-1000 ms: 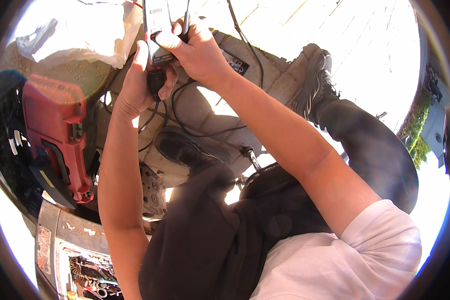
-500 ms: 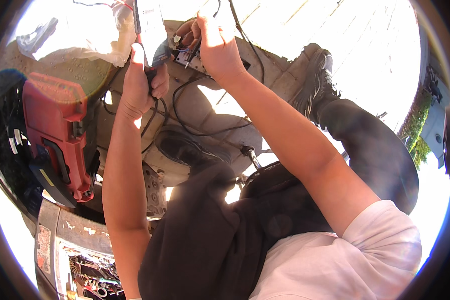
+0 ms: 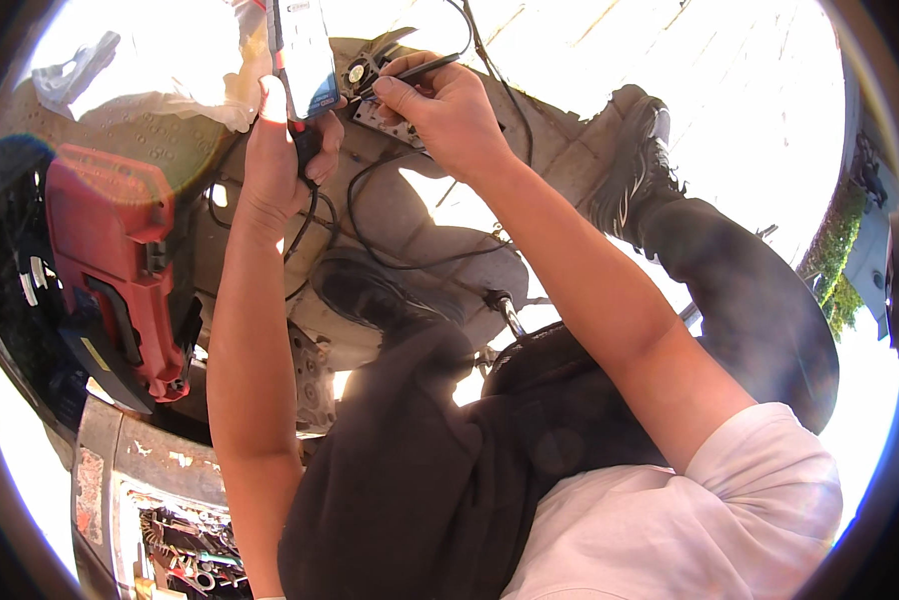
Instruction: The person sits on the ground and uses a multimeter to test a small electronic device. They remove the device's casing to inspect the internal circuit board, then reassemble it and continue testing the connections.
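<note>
My left hand [image 3: 275, 165] is wrapped round the lower end of a flat handheld tester [image 3: 308, 60] with a pale, glaring face and a blue lower part. Black cables hang below that hand. Between the thumb and fingers of my right hand [image 3: 455, 118] is a slim black test probe [image 3: 425, 69], with its lead curving up beyond the hand. Its tip points left, toward a small device [image 3: 358, 74] with a pale round piece and dark metal parts. Under my right fingers lies a perforated metal plate [image 3: 378, 118]; whether the probe touches anything, I cannot tell.
A red hard case [image 3: 110, 240] stands at the left. Below it, a worn metal box [image 3: 160, 455] holds loose tools. A clear plastic bag [image 3: 170, 85] lies at the upper left. Black cable [image 3: 380, 262] loops across the paving near my shoes [image 3: 635, 165].
My right hand has moved slightly right and down, and the probe now lies more level. The small device beside it shows more. The tester has shifted only a little.
</note>
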